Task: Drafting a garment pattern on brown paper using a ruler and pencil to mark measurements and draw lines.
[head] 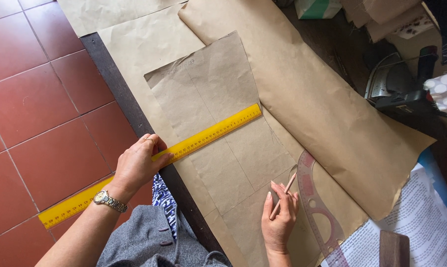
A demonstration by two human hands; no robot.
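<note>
Brown kraft paper covered the tabletop [115,84]; a smaller cut pattern piece [218,123] lay on it at frame centre. The yellow ruler [154,160] lay across the piece, its long axis running from lower left, well past the table edge, to upper right. The left hand [137,165] pressed flat on it, fingers spread, gripping nothing. The right hand [279,220] was closed on a pencil [282,196], tip on the piece's lower edge, beside a translucent pink curve ruler [318,207]. Faint lines showed already; marking looked under way, unfinished.
</note>
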